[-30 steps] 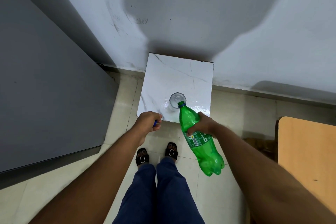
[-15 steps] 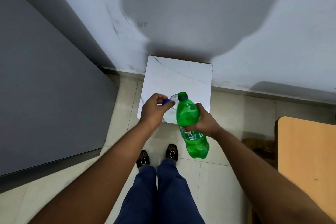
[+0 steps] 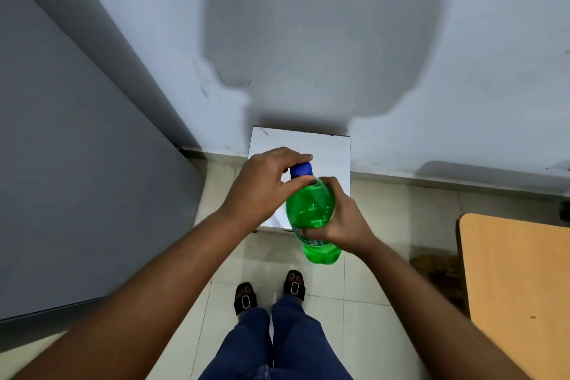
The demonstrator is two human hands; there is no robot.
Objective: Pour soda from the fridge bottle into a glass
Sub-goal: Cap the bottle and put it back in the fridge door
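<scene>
Your right hand (image 3: 340,219) grips the green bottle (image 3: 311,210) around its middle, fingers and thumb wrapped over the label band. Bottle upright, tipped slightly toward you, base hanging over the floor tiles (image 3: 364,281) just in front of the white table (image 3: 330,148).

Your left hand (image 3: 262,185) sits on top of the bottle, fingers and thumb pinched around the blue cap (image 3: 301,170). Cap is on the bottle's neck; whether it is screwed tight cannot be told.

Glass: not visible; your hands and the bottle cover the near part of the table.

The table stands against the pale wall (image 3: 462,55). Grey panel (image 3: 77,163) to the left. Corner of a wooden tabletop (image 3: 518,287) at the right edge. Below, your blue trousers (image 3: 277,345) and black sandals (image 3: 245,299) on the tiles.
</scene>
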